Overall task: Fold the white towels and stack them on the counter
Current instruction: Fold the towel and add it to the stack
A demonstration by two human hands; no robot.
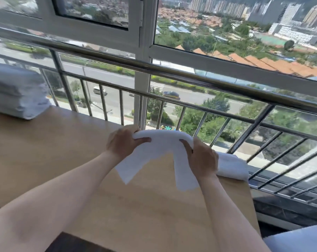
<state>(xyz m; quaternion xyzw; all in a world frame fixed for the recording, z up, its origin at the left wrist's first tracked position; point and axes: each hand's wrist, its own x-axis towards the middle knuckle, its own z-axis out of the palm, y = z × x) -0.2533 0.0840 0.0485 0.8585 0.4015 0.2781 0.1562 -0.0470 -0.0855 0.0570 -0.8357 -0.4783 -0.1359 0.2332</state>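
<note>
A white towel (pixel 163 142) hangs between my two hands above the wooden counter (pixel 63 160), arched at the top with its two ends drooping down. My left hand (pixel 123 142) grips its left part, thumb on the front. My right hand (pixel 203 157) grips the right part. At the counter's far left corner rests a stack of folded white towels (pixel 15 91). Another folded white towel (pixel 232 166) lies on the counter just right of my right hand, partly hidden by it.
A metal railing (pixel 172 73) and large windows (pixel 227 33) run along the counter's far edge. The counter's right edge (pixel 252 206) drops off near a dark sill. A pale object (pixel 299 239) shows at the bottom right corner.
</note>
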